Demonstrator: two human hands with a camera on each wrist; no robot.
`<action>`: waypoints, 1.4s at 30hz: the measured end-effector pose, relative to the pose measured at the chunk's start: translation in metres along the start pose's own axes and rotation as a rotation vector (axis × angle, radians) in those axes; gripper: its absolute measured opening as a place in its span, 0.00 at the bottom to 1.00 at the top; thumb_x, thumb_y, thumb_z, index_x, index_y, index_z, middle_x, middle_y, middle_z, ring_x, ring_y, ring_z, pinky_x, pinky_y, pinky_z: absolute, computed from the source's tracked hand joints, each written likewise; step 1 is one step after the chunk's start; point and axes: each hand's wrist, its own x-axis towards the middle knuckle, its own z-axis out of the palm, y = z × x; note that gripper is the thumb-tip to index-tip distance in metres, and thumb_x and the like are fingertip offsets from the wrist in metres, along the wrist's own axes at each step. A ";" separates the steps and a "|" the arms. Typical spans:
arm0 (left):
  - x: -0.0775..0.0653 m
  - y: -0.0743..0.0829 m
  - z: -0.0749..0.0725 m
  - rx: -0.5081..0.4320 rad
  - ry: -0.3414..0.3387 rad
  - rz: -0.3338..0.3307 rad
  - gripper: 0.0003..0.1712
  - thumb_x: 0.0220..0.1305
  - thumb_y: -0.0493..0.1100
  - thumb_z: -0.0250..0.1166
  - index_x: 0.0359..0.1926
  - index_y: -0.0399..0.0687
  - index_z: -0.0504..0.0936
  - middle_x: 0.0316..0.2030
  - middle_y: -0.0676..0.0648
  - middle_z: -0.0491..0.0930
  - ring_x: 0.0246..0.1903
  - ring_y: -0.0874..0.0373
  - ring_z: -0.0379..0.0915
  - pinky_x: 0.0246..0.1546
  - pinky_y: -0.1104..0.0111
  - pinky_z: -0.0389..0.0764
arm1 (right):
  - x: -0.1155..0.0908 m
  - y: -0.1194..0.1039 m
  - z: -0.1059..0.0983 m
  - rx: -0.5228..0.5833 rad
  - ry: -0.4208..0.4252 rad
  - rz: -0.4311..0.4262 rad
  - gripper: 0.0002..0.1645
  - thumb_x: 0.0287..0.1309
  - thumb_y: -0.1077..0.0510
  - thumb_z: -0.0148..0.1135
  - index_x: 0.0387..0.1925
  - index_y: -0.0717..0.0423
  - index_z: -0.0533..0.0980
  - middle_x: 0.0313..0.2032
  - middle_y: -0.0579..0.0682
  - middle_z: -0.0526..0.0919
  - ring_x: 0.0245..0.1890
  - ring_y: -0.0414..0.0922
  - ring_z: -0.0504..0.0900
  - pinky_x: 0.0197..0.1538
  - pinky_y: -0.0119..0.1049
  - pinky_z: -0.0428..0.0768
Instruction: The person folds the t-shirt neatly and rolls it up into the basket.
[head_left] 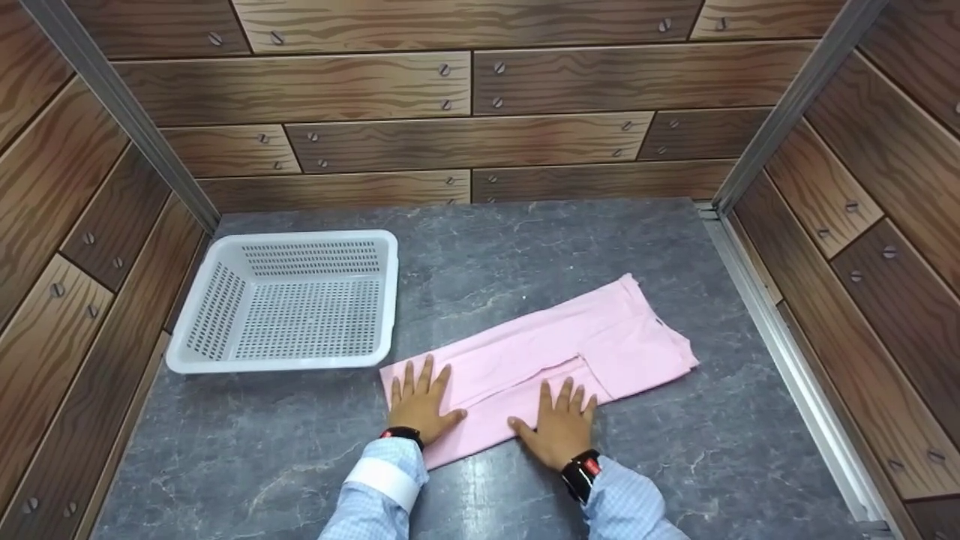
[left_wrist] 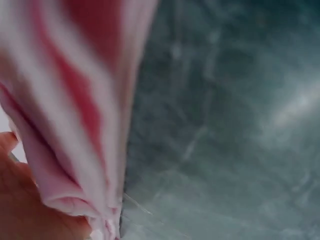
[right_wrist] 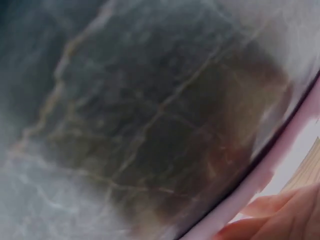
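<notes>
A pink garment (head_left: 525, 352), folded lengthwise into a long strip, lies slanted on the grey table; a sleeve-like flap is folded along it. My left hand (head_left: 420, 409) rests on its left end with fingers spread. Near the middle of the front edge, my right hand (head_left: 561, 427) lies on the cloth, its fingers also straight and apart. In the left wrist view, pink folds (left_wrist: 65, 190) rise close beside the left hand (left_wrist: 30, 205), blurred. The right wrist view catches a thin pink edge (right_wrist: 235, 200) and part of the right hand (right_wrist: 285, 215).
A white perforated plastic basket (head_left: 386, 300) stands at the left, just beyond the garment's left end. Wood-patterned walls (head_left: 375, 90) enclose the grey marbled table (head_left: 750, 450) at the back and both sides. A metal rail (head_left: 795, 367) runs along the right edge.
</notes>
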 end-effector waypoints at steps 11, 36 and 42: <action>-0.008 0.008 0.008 0.056 0.042 -0.039 0.52 0.52 0.71 0.63 0.74 0.55 0.61 0.76 0.42 0.52 0.75 0.35 0.42 0.71 0.39 0.49 | 0.016 0.009 0.000 -0.002 0.019 -0.023 0.51 0.55 0.31 0.61 0.68 0.63 0.66 0.68 0.78 0.57 0.69 0.75 0.55 0.67 0.73 0.49; -0.025 0.034 0.022 0.264 0.097 -0.058 0.59 0.43 0.80 0.62 0.73 0.55 0.63 0.72 0.36 0.60 0.66 0.32 0.60 0.59 0.42 0.66 | 0.073 0.034 -0.020 0.080 -0.164 -0.115 0.50 0.47 0.43 0.62 0.69 0.62 0.62 0.73 0.72 0.48 0.74 0.70 0.45 0.72 0.69 0.43; -0.026 0.037 0.028 0.291 0.097 -0.063 0.61 0.42 0.82 0.61 0.73 0.57 0.62 0.71 0.36 0.62 0.65 0.35 0.61 0.59 0.44 0.66 | 0.083 0.035 -0.023 0.104 -0.175 -0.102 0.47 0.48 0.46 0.62 0.69 0.59 0.62 0.75 0.69 0.46 0.75 0.70 0.40 0.73 0.66 0.43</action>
